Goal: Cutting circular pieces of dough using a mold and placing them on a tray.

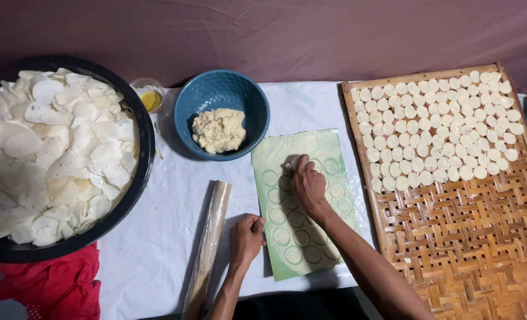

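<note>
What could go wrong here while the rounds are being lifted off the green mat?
1. The right hand is picking at a thin cut round near the top of the dough sheet; it may tear or stretch.
2. The left hand holds only the mat's left edge, so the sheet might shift.
3. The rolling pin lies loose beside that hand and could get knocked.

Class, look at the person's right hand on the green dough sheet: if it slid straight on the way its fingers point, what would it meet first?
The right hand points up and slightly left along the dough sheet. Past the sheet's far edge, it would probably meet the blue bowl of dough first, though depth is unclear.
</note>
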